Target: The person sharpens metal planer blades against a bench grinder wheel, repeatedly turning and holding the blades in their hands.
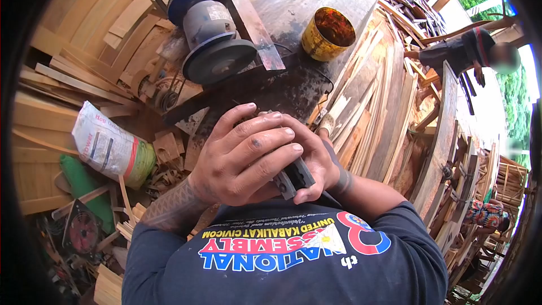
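My left hand (244, 155) lies with its fingers curved over the top of a dark grey metal block (294, 178) with a notched end. From the other side my right hand (317, 161) wraps round the same block, thumb near its lower end. Most of the block is hidden by my fingers, and I cannot make out what kind of part it is. Both hands are close in front of my chest. Beyond them, a bench grinder (209, 25) with a wheel at each end stands on a stained worktop (271, 99).
A yellow open can (320, 45) stands on the worktop, right of a flat metal strip (255, 25). A printed sack (110, 144) and wood scraps lie at left. Long wood strips (367, 107) are piled at right. Two other people (460, 51) are farther off at right.
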`<state>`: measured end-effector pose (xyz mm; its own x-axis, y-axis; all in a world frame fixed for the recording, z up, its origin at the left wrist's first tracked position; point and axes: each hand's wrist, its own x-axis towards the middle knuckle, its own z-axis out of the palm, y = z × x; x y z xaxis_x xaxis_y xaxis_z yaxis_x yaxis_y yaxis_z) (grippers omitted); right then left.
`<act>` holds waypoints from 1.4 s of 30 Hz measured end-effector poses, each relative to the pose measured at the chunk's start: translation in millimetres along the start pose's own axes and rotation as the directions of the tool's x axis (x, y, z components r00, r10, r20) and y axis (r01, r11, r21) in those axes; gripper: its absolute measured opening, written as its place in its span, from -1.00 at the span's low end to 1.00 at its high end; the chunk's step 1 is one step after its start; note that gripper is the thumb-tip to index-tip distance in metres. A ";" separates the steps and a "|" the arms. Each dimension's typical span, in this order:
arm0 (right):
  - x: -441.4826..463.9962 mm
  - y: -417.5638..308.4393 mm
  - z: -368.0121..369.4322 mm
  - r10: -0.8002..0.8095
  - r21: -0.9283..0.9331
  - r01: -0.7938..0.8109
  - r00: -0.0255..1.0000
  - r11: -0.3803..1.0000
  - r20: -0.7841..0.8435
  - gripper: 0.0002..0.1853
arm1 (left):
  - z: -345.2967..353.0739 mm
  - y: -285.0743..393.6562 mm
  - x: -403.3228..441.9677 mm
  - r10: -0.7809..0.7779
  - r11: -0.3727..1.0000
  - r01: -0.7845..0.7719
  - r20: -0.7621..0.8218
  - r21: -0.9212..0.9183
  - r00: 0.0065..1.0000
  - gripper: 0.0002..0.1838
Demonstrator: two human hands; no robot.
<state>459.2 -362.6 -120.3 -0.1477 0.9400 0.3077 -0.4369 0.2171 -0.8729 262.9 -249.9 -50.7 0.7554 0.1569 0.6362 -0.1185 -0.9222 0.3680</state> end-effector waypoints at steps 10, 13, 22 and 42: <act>43.2 -55.5 -161.6 0.206 -0.283 -0.346 0.881 0.894 -0.426 -0.08 | 4.7 -9.7 -17.5 -0.208 0.978 0.208 0.042 -0.007 0.977 -0.37; 94.4 -89.8 -259.8 0.135 -0.747 -0.523 0.845 0.410 -0.518 -0.09 | 13.0 -15.9 -30.5 -0.299 0.954 0.298 0.114 0.029 0.947 -0.40; 187.9 -47.4 -345.9 0.650 -0.678 0.275 0.654 -0.681 -0.387 -0.36 | 111.9 -40.0 -225.4 -0.768 0.548 0.696 0.610 0.464 0.197 -0.28; 187.6 -28.5 -386.3 0.535 -0.734 -0.556 0.512 -0.391 -0.673 -0.19 | 149.5 -36.6 -362.9 -0.826 0.150 0.961 0.564 0.233 -0.008 -0.47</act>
<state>786.7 -90.7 -183.9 0.2875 0.7740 -0.5641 0.9038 -0.4141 -0.1075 89.5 -325.9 -396.4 0.4551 0.5613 -0.6912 0.8581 -0.0693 0.5087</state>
